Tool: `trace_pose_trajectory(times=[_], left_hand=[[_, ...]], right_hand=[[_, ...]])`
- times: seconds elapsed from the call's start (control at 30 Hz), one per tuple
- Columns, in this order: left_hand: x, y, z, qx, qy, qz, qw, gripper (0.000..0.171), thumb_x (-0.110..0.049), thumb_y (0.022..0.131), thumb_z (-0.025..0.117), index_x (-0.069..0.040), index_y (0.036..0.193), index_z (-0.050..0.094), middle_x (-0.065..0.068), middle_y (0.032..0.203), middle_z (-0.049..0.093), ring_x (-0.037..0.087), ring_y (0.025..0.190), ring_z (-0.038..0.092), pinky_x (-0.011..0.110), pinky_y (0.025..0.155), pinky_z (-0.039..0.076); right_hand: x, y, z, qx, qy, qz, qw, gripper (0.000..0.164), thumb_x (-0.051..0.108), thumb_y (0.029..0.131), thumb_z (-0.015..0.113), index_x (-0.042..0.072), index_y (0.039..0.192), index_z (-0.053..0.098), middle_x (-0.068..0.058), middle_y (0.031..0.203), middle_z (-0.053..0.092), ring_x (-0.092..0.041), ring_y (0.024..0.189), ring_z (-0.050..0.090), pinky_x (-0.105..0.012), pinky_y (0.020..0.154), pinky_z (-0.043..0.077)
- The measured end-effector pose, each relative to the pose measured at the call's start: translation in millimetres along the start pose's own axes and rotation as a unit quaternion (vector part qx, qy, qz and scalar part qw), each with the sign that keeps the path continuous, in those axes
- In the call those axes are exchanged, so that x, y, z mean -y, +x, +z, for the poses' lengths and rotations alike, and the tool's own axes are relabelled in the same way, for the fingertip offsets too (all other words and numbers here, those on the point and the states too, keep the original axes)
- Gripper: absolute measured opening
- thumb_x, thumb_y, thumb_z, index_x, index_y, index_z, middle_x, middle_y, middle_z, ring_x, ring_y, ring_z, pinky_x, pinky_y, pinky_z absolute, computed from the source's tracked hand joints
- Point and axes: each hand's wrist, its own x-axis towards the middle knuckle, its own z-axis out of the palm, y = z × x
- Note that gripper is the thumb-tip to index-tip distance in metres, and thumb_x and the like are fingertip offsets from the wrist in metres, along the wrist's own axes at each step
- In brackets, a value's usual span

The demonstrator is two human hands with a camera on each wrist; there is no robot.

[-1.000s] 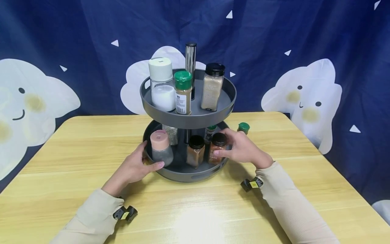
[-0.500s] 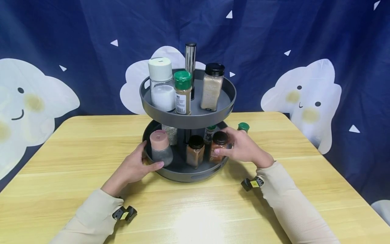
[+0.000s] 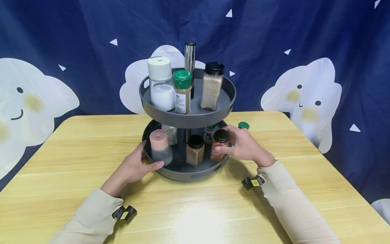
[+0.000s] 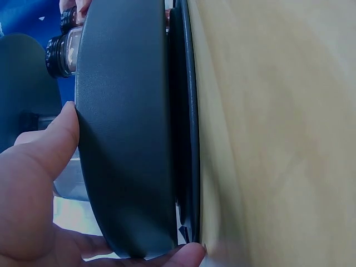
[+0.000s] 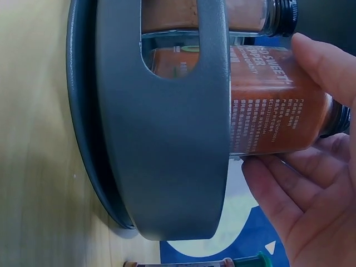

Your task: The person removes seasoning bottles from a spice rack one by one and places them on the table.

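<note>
A two-tier grey spice rack (image 3: pixel 187 118) stands on the table. My left hand (image 3: pixel 131 167) grips the wall of its lower tray (image 3: pixel 175 176) at the left; in the left wrist view the thumb presses the upper rim and fingers curl under the tray. Beside that thumb stands a pink-capped bottle (image 3: pixel 161 154). With thumb and fingers, my right hand (image 3: pixel 245 145) holds a black-capped spice jar (image 5: pixel 272 111) of red-orange powder at the lower tray's right side. The tray wall partly hides the jar's base. A second black-capped jar (image 3: pixel 195 156) of brown powder stands to its left.
On the upper tray (image 3: pixel 195 120) are a white-capped jar (image 3: pixel 161 88), a green-capped bottle (image 3: pixel 182 95) and a black-capped jar (image 3: pixel 212 88). Farther back on the lower tray are two more containers, partly hidden. Another green-capped bottle (image 3: pixel 243 125) stands on the table behind my right hand.
The red-orange jar in my right hand has shifted slightly right and back, away from the brown jar. My left hand has kept its place on the tray.
</note>
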Motion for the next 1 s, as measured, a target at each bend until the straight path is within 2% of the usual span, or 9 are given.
trace_pose_trajectory(times=[0.2, 0.33, 0.53, 1.0], left_hand=[[-1.1, -0.3, -0.3, 0.000, 0.000, 0.000, 1.0000, 0.099, -0.047, 0.082, 0.070, 0.000, 0.148, 0.014, 0.031, 0.145, 0.034, 0.047, 0.127, 0.039, 0.060, 0.104, 0.035], [-2.1, -0.7, -0.7, 0.002, 0.001, -0.006, 1.0000, 0.100, -0.048, 0.082, 0.070, 0.000, 0.148, 0.013, 0.031, 0.146, 0.033, 0.047, 0.128, 0.038, 0.060, 0.104, 0.034], [-3.0, -0.7, -0.9, 0.004, 0.000, -0.007, 1.0000, 0.100, -0.047, 0.082, 0.070, 0.001, 0.148, 0.012, 0.031, 0.146, 0.032, 0.047, 0.128, 0.038, 0.060, 0.104, 0.034], [-2.0, -0.6, -0.7, 0.002, -0.003, -0.008, 1.0000, 0.101, -0.047, 0.082, 0.070, 0.001, 0.148, 0.012, 0.031, 0.146, 0.032, 0.047, 0.128, 0.038, 0.060, 0.104, 0.034]], right_hand=[[-3.3, -0.6, -3.3, 0.000, 0.006, 0.002, 1.000, 0.043, 0.019, 0.074, 0.081, 0.002, 0.107, 0.060, -0.012, 0.092, 0.071, -0.021, 0.080, 0.069, -0.047, 0.068, 0.058], [-5.0, -1.2, -4.5, -0.006, 0.006, -0.009, 1.000, 0.044, 0.023, 0.075, 0.081, 0.002, 0.108, 0.060, -0.012, 0.092, 0.071, -0.021, 0.080, 0.069, -0.048, 0.068, 0.058], [-4.0, -1.3, -6.5, -0.010, 0.020, -0.007, 1.000, 0.045, 0.022, 0.075, 0.081, 0.001, 0.108, 0.059, -0.014, 0.094, 0.071, -0.023, 0.085, 0.069, -0.048, 0.073, 0.058], [-2.8, -0.7, -10.8, -0.037, 0.024, -0.027, 0.999, 0.045, 0.016, 0.074, 0.082, -0.002, 0.108, 0.060, -0.017, 0.093, 0.072, -0.024, 0.084, 0.069, -0.044, 0.071, 0.059]])
